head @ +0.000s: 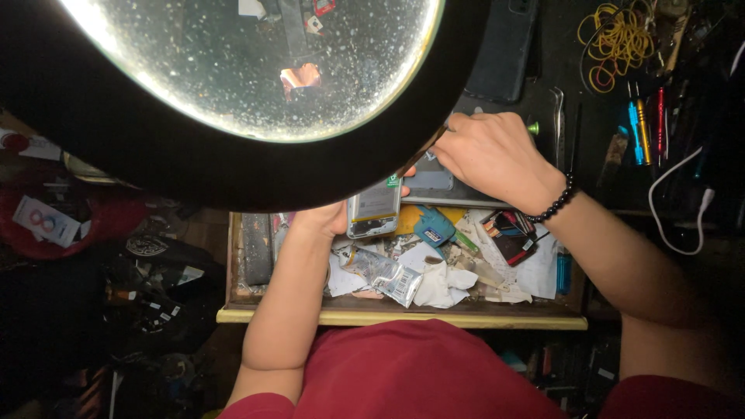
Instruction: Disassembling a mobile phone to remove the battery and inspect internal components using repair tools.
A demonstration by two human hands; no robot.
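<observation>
Head view: the left hand (322, 219) grips an opened phone (375, 206) at centre, fingers curled round its edge, above the cluttered drawer (403, 310). At two o'clock of it, the right hand (490, 153) pinches a thin tool (425, 149), fingertips pressed together. The step looks like prying or probing the phone under the ring lamp (233, 167); it calls for a steady grip.

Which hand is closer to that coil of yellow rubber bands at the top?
Right. The right hand works on the dark bench, below and left of the yellow rubber bands. The left hand holds an opened phone over the drawer, much farther away.
</observation>
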